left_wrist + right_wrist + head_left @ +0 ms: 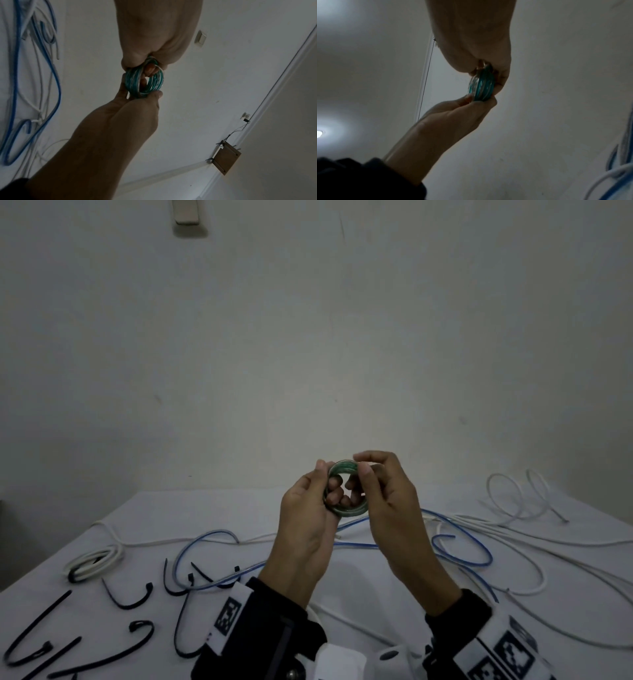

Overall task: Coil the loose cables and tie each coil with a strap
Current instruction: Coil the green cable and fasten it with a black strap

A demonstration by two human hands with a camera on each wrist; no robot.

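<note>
Both hands hold a small coil of green cable point(346, 491) above the table point(144, 508): the left hand point(310, 529) grips one side with fingers through the ring, the right hand point(390, 505) pinches the other. Coiling appears complete, though no free end can be made out. Next, one hand must free itself to fetch a black cable tie point(128, 601).

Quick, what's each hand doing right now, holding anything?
Left hand: fingers curled through and round the small green coil of thin cable, gripping it.
Right hand: pinching the same coil's rim between thumb and fingers.
</note>
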